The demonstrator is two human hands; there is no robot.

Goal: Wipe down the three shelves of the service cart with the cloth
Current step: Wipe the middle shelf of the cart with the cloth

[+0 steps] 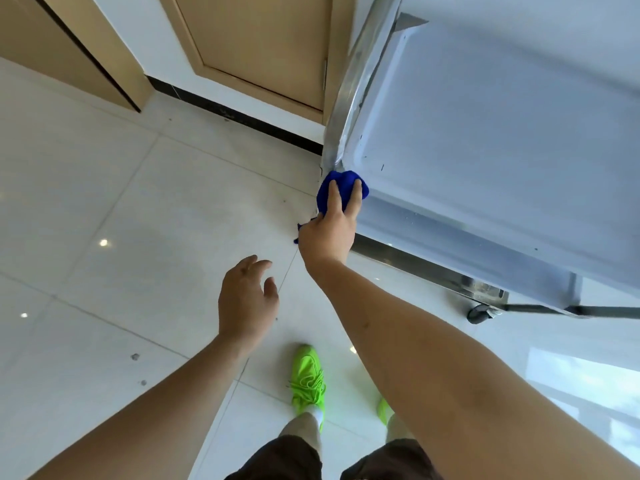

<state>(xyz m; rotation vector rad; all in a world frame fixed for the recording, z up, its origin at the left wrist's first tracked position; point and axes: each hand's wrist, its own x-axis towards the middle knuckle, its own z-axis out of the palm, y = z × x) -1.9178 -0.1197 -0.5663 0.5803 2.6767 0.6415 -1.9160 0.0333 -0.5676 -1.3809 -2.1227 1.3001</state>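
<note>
From the head camera, the right hand [327,237] pressed a blue cloth [341,188] flat against the near left corner of the cart's [485,150] top shelf, fingers spread over it and a fold of it hanging out under the palm. The left hand [247,299] hung empty and loosely open over the floor [104,188], well apart from the cart. The shelf ran away to the right and forward of the cloth, its long side seeming to lead up and away from the person, so the wipe would probably need to sweep rightward and outward along it. The right hand was plainly the nearer. A lower shelf edge and a caster [479,313] showed beneath; the lower shelf surfaces were mostly hidden.
</note>
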